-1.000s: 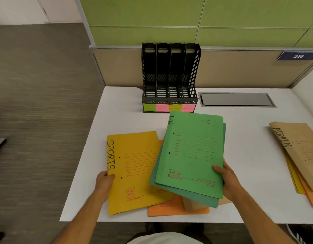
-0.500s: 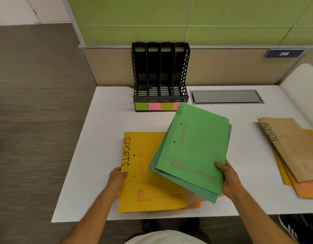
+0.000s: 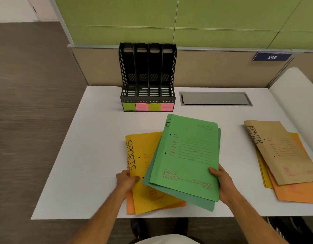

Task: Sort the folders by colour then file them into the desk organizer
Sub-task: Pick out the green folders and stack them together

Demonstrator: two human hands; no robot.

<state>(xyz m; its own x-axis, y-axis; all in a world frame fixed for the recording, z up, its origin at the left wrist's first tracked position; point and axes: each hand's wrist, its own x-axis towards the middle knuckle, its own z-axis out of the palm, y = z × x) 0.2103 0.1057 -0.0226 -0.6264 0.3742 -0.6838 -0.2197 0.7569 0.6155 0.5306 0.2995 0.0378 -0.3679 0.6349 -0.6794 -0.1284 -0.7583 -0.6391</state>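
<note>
White desk [image 3: 99, 155], black organizer [image 3: 147, 76] with bare slots

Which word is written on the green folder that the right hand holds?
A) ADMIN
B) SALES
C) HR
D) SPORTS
C: the green folder gripped by the right hand shows "HR" along its top left edge.

From my feed, the writing on the sticky labels [image 3: 148, 106] along the organizer's front is too blurred to read. The green HR folder [image 3: 187, 155] hides most of a darker green folder [image 3: 201, 201] and the right part of the yellow SPORTS folder [image 3: 143, 155]. Under the brown ADMIN folder [image 3: 282, 152], the orange folder [image 3: 296, 192] runs past the right edge.
</note>
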